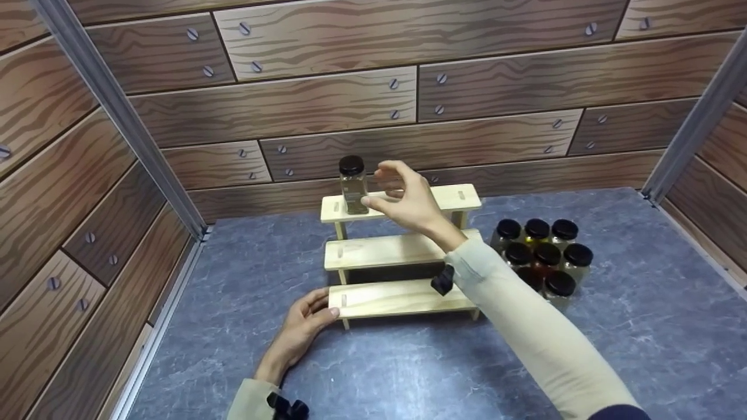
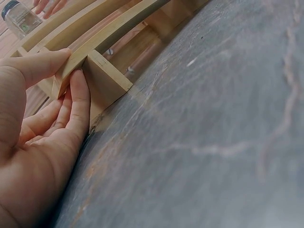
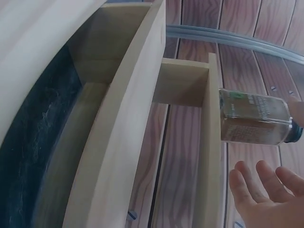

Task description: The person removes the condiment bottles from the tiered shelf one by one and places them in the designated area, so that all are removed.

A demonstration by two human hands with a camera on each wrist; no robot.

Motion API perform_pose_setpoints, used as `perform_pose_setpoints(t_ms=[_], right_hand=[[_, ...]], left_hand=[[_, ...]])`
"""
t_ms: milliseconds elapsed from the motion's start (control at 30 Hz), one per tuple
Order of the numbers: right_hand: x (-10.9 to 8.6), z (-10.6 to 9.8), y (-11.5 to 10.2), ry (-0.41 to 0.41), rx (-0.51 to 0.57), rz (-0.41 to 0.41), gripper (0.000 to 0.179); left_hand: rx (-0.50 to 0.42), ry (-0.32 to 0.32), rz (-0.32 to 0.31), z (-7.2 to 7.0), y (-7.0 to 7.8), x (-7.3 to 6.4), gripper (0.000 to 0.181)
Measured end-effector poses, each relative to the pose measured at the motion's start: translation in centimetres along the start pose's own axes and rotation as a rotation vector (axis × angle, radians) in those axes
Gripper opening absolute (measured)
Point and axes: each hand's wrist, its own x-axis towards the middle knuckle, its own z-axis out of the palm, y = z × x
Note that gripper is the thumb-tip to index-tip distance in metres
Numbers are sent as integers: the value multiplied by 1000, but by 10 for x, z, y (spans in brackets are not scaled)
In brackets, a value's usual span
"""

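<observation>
A glass spice jar [image 1: 354, 192] with a black lid stands upright at the left end of the top step of a three-tier wooden rack [image 1: 385, 251]. My right hand [image 1: 408, 201] is beside that jar, fingers spread away from it and the thumb tip right at its side. In the right wrist view the jar's label [image 3: 247, 107] shows, with a gap between glass and fingers [image 3: 266, 183]. Low on the rack's left, my left hand [image 1: 303, 326] grips the end of the bottom step, thumb [image 2: 52, 64] on top and fingers underneath.
Several black-lidded jars [image 1: 547, 255] are grouped on the grey marbled table [image 1: 245, 280] to the right of the rack. Wood-patterned panels [image 1: 338, 93] rise behind and at both sides, with metal posts [image 1: 125, 119] in the corners.
</observation>
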Motion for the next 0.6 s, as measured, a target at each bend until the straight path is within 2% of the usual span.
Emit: perform_pose_setpoints(t_ms=[167,433,600], right_hand=[[10,10,1,-11,-2,2,73],[19,24,1,-4,-26,-24,64],[20,29,-1,2,-57,1,58]], left_hand=[[1,1,3,1,1,-1,68],[6,10,-2,1,2,0,69],[-2,7,-9,1,2,-1,70]])
